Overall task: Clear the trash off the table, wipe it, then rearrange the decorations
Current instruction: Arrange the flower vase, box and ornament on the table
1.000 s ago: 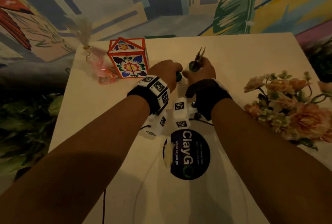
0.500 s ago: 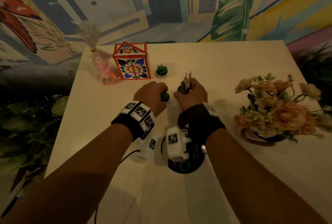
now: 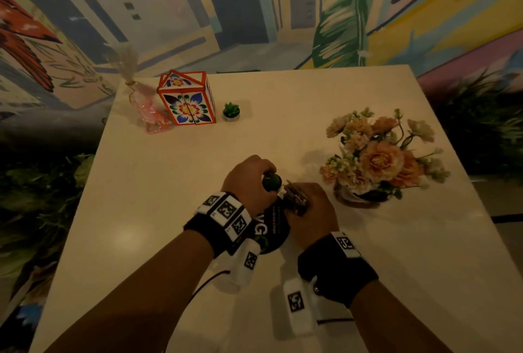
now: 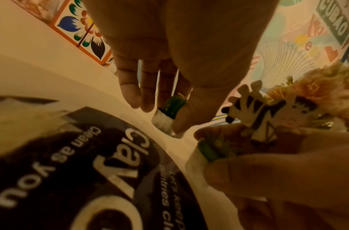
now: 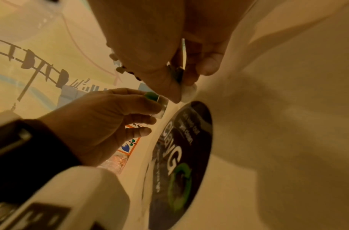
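- On the pale desk (image 3: 169, 197), under dim warm light, I see a mural wall (image 3: 254, 13) behind and dark foliage (image 3: 36, 191) at both sides.
- Along the far edge stand a pink cellophane bag (image 3: 147, 109), a flower-painted box (image 3: 185, 99) and a small green potted plant (image 3: 231, 111); a peach flower bouquet (image 3: 379, 160) sits at my right.
- A round black sticker (image 4: 81, 171) lies on the desk beneath my wrists; it reads "clean as you go", with a larger logo only partly legible.
- My left hand (image 3: 249, 180) pinches a tiny cactus pot (image 4: 170, 109) between thumb and forefinger, other fingers (image 4: 130, 87) loosely extended, just above the desk.
- My right hand (image 3: 308, 211) has its fingers curled round a zebra figure (image 4: 264, 115) on a green base, beside the cactus pot.
- Compared with a second ago, both hands have drawn back from the box toward the sticker, and the small green potted plant now stands uncovered beside the box.
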Demonstrator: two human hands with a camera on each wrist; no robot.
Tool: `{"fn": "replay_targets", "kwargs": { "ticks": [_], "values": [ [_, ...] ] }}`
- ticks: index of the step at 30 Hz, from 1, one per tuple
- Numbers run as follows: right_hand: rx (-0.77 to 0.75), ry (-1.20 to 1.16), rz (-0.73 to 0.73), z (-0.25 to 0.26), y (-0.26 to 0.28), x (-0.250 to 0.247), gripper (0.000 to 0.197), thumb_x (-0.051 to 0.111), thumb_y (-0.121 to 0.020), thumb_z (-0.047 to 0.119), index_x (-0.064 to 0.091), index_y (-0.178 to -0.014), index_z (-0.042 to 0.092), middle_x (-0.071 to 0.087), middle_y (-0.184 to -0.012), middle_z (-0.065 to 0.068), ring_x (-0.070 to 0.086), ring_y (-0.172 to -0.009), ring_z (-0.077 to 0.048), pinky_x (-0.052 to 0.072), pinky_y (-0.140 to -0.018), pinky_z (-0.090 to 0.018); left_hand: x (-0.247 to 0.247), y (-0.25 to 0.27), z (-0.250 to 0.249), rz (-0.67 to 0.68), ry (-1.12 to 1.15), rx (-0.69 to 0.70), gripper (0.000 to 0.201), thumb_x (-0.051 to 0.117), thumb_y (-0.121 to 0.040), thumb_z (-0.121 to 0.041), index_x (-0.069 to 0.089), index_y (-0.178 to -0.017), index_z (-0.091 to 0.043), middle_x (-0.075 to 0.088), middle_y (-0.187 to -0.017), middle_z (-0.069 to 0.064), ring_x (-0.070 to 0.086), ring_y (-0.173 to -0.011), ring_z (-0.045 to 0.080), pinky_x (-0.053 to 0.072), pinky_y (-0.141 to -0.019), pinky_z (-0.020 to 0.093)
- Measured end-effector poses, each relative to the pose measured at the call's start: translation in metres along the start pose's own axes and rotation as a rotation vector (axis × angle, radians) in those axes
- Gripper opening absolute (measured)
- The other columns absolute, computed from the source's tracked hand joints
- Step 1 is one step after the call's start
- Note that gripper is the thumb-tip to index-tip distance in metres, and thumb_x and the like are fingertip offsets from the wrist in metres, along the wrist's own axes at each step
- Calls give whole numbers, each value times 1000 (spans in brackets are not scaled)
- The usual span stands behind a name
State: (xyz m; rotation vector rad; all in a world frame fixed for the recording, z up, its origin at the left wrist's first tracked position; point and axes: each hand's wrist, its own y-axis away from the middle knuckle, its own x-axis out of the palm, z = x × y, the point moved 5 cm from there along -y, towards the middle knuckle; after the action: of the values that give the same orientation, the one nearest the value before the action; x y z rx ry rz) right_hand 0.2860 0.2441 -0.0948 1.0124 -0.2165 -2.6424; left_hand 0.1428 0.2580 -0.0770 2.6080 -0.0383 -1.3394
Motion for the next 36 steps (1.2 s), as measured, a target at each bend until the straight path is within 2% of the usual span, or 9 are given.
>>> {"fn": "replay_targets", "kwargs": {
  "ticks": [8, 11, 15, 20, 23, 25, 30, 33, 36],
  "values": [
    [-18, -29, 5, -5, -12, -7, 37, 48, -87, 8, 58, -119, 22, 57, -125, -9, 54, -113, -31, 46, -94, -42, 15, 10, -6, 27, -63, -21, 41, 73, -68, -14, 63, -109, -17, 57, -104, 3, 58, -92, 25, 50, -79, 33],
    [27, -62, 32, -11, -15, -2, 48, 49, -85, 6, 51, -128, 26, 53, -131, -6, 51, -119, -28, 43, -100, -36, 18, 16, -3, 2, -80, -26, 41, 74, -68, -15, 63, -108, -16, 57, -104, 4, 57, -93, 24, 44, -76, 26],
    [99, -160, 2, -18, -15, 0, 49, 68, -80, 20, 50, -126, 21, 59, -118, -4, 56, -101, -18, 41, -79, -22, 20, 19, -2, -34, -42, -42, 44, 75, -68, -14, 63, -111, -14, 56, -107, 5, 56, -95, 25, 43, -79, 25],
    [92, -105, -3, -18, -21, 0, 34, 62, -83, 21, 53, -116, 17, 58, -115, -10, 56, -102, -28, 44, -80, -29, 24, 20, 2, -75, -42, -60, 38, 73, -73, -17, 63, -110, -16, 56, -107, 4, 56, -97, 23, 38, -77, 22],
    [126, -130, -29, -21, -23, 0, 43, 64, -81, 19, 52, -122, 17, 59, -121, -10, 56, -110, -30, 47, -93, -38, 25, 21, 3, -87, -37, -69, 42, 74, -74, -16, 61, -113, -17, 56, -110, 2, 55, -100, 22, 38, -79, 21],
    [153, -148, -57, -24, -24, 0, 48, 67, -77, 24, 52, -122, 16, 62, -119, -10, 59, -110, -30, 48, -94, -42, 25, 20, 2, -90, -29, -70, 45, 75, -73, -16, 60, -115, -16, 57, -111, 3, 55, -100, 22, 39, -80, 22],
    [173, -77, -54, -26, -24, 2, 51, 64, -81, 33, 51, -128, 19, 57, -128, -10, 54, -117, -30, 45, -98, -39, 25, 20, 2, -98, -32, -49, 43, 75, -73, -17, 62, -114, -15, 58, -111, 4, 55, -101, 23, 40, -81, 24],
    [163, -88, -51, -25, -21, 1, 51, 60, -84, 31, 45, -132, 21, 52, -132, -8, 51, -119, -31, 43, -99, -39, 26, 20, 2, -104, -26, -43, 43, 76, -72, -16, 63, -113, -14, 59, -111, 4, 56, -101, 23, 41, -83, 25],
    [163, -102, -42, -24, -18, 0, 43, 59, -85, 25, 49, -126, 17, 56, -126, -11, 54, -115, -32, 45, -96, -40, 27, 20, 2, -115, -17, -41, 42, 76, -72, -14, 63, -112, -15, 59, -110, 4, 57, -100, 24, 42, -82, 25]
  ]
}}
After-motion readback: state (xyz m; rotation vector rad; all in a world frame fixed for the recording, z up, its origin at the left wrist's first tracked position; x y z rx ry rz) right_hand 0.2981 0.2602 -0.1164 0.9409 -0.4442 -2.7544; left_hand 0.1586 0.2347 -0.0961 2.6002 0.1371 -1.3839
